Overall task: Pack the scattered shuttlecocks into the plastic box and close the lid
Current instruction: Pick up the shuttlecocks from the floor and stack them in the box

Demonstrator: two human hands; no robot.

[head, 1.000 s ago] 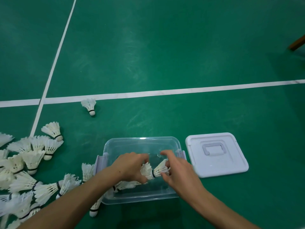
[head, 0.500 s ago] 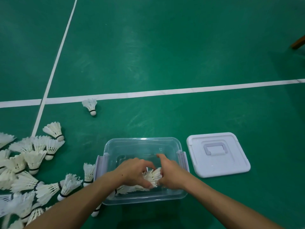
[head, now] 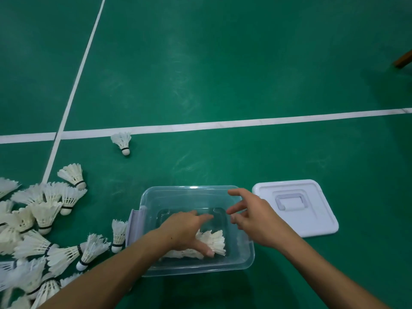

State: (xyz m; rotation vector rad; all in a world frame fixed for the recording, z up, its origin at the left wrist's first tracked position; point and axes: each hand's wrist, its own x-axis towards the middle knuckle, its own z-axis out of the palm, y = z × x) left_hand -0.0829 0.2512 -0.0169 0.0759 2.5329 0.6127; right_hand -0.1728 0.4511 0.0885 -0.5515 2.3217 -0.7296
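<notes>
While left hand (head: 186,233) rests palm-down on shuttlecocks (head: 211,241) inside plastic box (head: 196,267), fingers flat, gripping nothing, right hand (head: 254,217) hovers w/ fingers spread, empty. Lid (head: 316,224) lies off, just right of box; loose pile (head: 40,219) on floor at left.

Two bare forearms and hands, nothing worn

The left hand (head: 186,233) and right hand (head: 256,221) show no gloves, rings, watch or bands; both forearms are uncovered to the near edge of the view, with no sleeve cuff in sight. Short, unpainted nails show on the left hand's fingers (head: 209,253). A small dark spot marks the left wrist.
</notes>
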